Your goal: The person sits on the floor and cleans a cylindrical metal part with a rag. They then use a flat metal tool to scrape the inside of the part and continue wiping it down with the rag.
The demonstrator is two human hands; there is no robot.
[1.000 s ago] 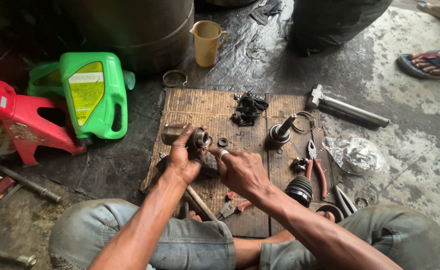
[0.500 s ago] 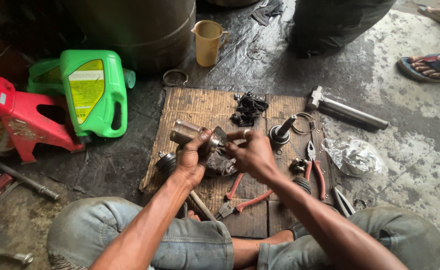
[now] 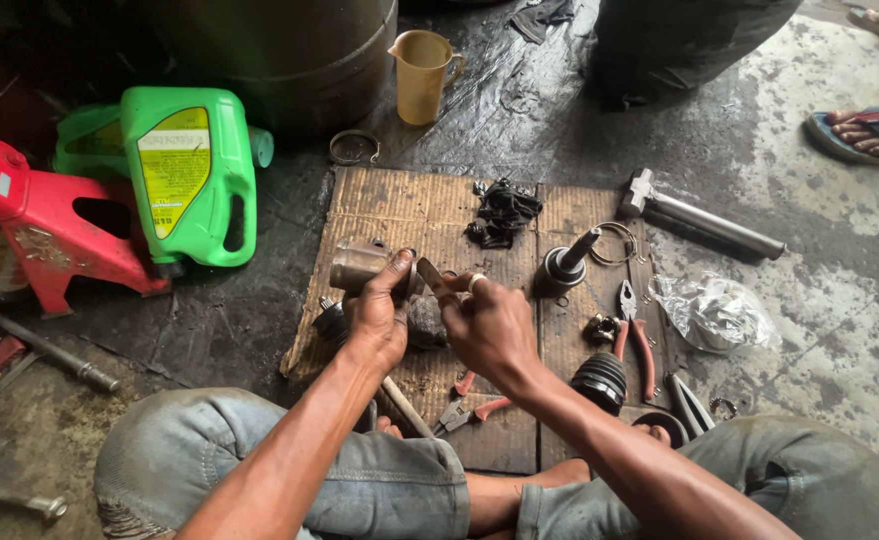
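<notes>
The left hand (image 3: 377, 310) is closed around a greasy metal joint housing (image 3: 364, 265), with the long axis lying roughly left to right, low over the cardboard mat (image 3: 409, 205). The right hand (image 3: 489, 325) is just beside it, on its right end, and pinches a thin metal tool (image 3: 431, 277) pointing into the housing. Further out are 2 red-handled pliers (image 3: 631, 335), a rubber boot (image 3: 599, 378) and a green oil jug (image 3: 191, 180).
</notes>
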